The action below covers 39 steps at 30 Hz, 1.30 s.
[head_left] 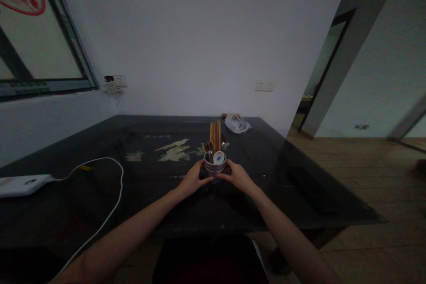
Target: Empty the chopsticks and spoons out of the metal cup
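A small grey utensil holder (214,168) stands upright near the middle of the dark table (156,213), held from both sides. My left hand (195,178) wraps its left side, thumb across the front. On the right side my right hand (238,175) grips it the same way, with its thumb close to the other one. Several wooden chopsticks (215,135) rise out of the holder. Among them are a metal spoon (208,146) on the left, another shiny spoon (223,140) on the right, and a white spoon with a blue mark (218,157) in front.
Behind the holder lies a crumpled clear plastic bag (237,124) by the wall. At the left are a white device (25,185) and its looping white cable (121,177). A dark flat object (311,186) rests at the right. Wall sockets (264,85) sit above the table.
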Each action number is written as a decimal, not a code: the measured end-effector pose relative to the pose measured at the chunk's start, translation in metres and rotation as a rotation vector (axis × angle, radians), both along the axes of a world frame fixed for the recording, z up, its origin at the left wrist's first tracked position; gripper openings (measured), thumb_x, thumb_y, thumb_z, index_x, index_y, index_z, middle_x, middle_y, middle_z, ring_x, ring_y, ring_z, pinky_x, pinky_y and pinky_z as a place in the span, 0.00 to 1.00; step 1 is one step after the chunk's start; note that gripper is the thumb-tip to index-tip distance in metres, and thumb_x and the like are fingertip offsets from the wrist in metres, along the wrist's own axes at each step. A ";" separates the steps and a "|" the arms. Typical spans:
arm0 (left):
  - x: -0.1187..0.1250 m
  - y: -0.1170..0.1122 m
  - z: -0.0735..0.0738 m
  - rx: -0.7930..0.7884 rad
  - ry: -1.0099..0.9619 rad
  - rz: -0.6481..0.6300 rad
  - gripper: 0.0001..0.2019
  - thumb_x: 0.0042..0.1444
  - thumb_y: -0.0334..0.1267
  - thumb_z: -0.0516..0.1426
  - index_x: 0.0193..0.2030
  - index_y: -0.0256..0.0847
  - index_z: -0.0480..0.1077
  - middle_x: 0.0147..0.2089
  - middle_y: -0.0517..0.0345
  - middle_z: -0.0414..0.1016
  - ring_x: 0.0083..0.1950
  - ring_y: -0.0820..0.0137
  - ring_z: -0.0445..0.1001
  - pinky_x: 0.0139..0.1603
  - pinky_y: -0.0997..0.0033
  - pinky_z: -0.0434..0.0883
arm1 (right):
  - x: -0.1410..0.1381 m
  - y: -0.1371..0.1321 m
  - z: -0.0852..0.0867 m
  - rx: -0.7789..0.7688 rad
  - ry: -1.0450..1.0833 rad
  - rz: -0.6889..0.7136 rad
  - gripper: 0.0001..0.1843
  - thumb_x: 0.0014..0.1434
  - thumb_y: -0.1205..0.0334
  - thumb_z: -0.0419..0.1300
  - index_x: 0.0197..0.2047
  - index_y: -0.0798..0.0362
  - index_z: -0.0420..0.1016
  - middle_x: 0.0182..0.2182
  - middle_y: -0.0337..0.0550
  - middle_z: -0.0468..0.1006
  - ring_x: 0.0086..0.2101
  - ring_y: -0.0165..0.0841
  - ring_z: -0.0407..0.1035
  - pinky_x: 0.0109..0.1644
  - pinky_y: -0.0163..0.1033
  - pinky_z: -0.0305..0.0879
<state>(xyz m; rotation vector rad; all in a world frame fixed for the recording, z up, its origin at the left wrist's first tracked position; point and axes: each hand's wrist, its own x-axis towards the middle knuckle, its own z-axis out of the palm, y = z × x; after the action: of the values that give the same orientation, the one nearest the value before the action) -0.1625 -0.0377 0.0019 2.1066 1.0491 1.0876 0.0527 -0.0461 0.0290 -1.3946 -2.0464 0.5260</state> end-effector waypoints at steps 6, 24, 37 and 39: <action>-0.001 0.004 -0.004 -0.007 -0.022 -0.036 0.30 0.48 0.42 0.63 0.56 0.38 0.60 0.57 0.44 0.67 0.57 0.57 0.68 0.59 0.52 0.64 | 0.002 0.000 0.000 -0.012 -0.012 0.044 0.26 0.48 0.49 0.66 0.46 0.54 0.68 0.37 0.46 0.78 0.36 0.35 0.72 0.38 0.37 0.63; -0.002 -0.004 0.015 -0.022 -0.065 -0.065 0.29 0.50 0.44 0.62 0.56 0.38 0.58 0.56 0.44 0.68 0.56 0.59 0.69 0.58 0.55 0.65 | 0.004 0.001 0.002 -0.061 -0.013 0.111 0.25 0.48 0.58 0.67 0.48 0.55 0.71 0.40 0.49 0.78 0.39 0.37 0.72 0.43 0.39 0.65; -0.008 0.001 0.021 -0.103 -0.204 0.019 0.29 0.53 0.45 0.58 0.59 0.39 0.56 0.55 0.43 0.68 0.53 0.61 0.71 0.56 0.53 0.66 | 0.021 0.003 0.018 -0.071 -0.244 0.032 0.21 0.52 0.65 0.63 0.51 0.54 0.73 0.41 0.48 0.79 0.41 0.37 0.73 0.45 0.37 0.65; -0.011 0.004 0.026 -0.134 -0.247 0.043 0.26 0.54 0.46 0.56 0.57 0.39 0.58 0.54 0.44 0.69 0.52 0.62 0.71 0.55 0.54 0.67 | 0.027 0.000 0.029 -0.037 -0.314 -0.054 0.16 0.55 0.63 0.60 0.49 0.53 0.75 0.42 0.48 0.79 0.43 0.37 0.72 0.46 0.37 0.64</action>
<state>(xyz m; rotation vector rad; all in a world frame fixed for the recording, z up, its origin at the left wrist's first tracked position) -0.1735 -0.0337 0.0280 1.7995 1.0210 1.2264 0.0795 -0.0463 0.0584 -1.6353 -2.2436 0.3395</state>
